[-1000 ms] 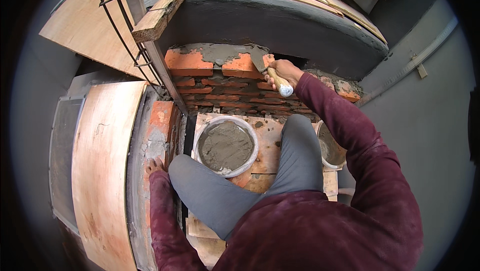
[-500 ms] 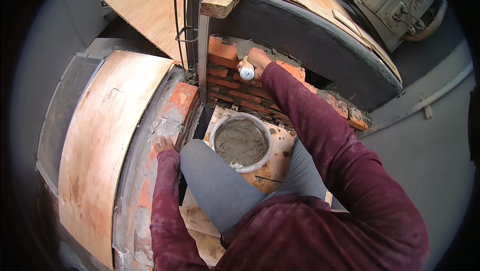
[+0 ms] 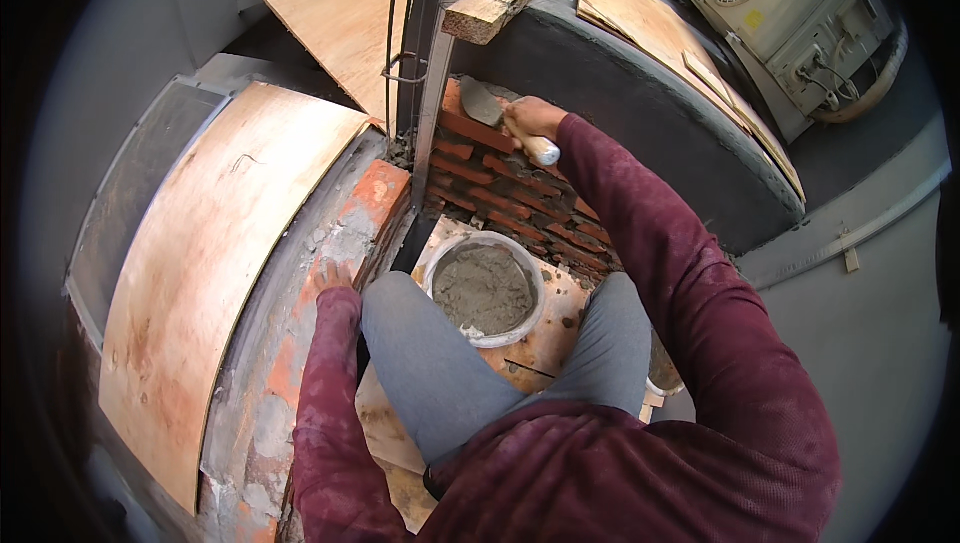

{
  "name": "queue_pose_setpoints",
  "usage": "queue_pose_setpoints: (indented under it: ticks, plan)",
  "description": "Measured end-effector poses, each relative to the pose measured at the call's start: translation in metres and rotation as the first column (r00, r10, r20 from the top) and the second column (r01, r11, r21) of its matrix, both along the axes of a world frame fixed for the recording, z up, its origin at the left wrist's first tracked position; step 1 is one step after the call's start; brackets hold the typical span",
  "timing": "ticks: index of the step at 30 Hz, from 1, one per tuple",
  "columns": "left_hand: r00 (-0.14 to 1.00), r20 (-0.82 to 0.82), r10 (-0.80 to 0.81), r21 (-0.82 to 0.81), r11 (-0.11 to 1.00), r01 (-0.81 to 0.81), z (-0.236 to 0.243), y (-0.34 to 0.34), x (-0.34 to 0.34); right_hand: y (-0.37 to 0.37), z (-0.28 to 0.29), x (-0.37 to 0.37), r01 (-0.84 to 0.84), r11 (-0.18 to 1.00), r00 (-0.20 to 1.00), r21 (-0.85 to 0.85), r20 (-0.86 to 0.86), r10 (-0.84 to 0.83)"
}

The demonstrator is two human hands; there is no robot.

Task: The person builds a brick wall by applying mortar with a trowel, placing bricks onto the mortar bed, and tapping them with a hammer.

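Observation:
My right hand (image 3: 536,118) is closed round the pale handle of a trowel (image 3: 481,103). The trowel's grey blade lies at the top of a brick wall (image 3: 500,178), near the metal upright (image 3: 440,73). Grey mortar shows along the wall's upper edge, partly hidden by my hand and arm. My left hand (image 3: 335,275) rests with its fingers spread on the mortar-smeared top of a low brick ledge (image 3: 375,198). Between my knees stands a round bucket (image 3: 540,293) holding wet grey mortar (image 3: 483,288).
Plywood sheets (image 3: 225,273) lie on the left and at the back. A wood block (image 3: 497,5) juts out by the upright and thin steel rods (image 3: 397,33). Behind the wall is a dark curved surface (image 3: 640,113); an air-conditioner unit (image 3: 790,18) stands far right. Another bucket (image 3: 664,368) shows beside my right knee.
The trowel's handle has swung down to the right, and its blade now shows clearly. My right hand has shifted slightly right. My left hand stays on the ledge while the view moves a little.

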State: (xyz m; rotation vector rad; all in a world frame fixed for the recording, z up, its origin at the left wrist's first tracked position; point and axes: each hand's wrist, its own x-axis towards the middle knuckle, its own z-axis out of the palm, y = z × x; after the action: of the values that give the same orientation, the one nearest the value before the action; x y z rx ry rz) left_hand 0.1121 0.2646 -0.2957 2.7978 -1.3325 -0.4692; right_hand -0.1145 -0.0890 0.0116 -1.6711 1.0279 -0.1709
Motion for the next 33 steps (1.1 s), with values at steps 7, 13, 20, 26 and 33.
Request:
queue_pose_setpoints:
  ticks: [7,13,20,26,33]
  plan:
    - [0.996,-0.083,0.017,0.052,0.999,-0.012,0.01,-0.001,-0.01,-0.016,0.047,-0.091,-0.732,0.207,0.674,-0.649,-0.734,0.08]
    - [1.0,0.003,-0.015,0.113,0.993,0.015,0.0,-0.004,0.005,-0.036,0.041,-0.045,-0.698,0.001,0.715,-0.717,-0.696,-0.066]
    - [0.989,-0.149,0.021,0.118,0.993,-0.003,0.033,-0.012,-0.017,-0.04,0.042,-0.03,-0.679,-0.163,0.734,-0.716,-0.654,-0.183]
    - [0.999,-0.032,0.019,0.142,0.99,-0.014,0.0,0.008,0.007,-0.02,0.049,-0.038,-0.624,-0.079,0.782,-0.778,-0.62,-0.071]
    - [0.998,-0.057,-0.012,0.081,0.997,0.016,0.013,-0.007,0.0,-0.042,0.018,-0.011,-0.657,-0.023,0.748,-0.754,-0.647,-0.15]
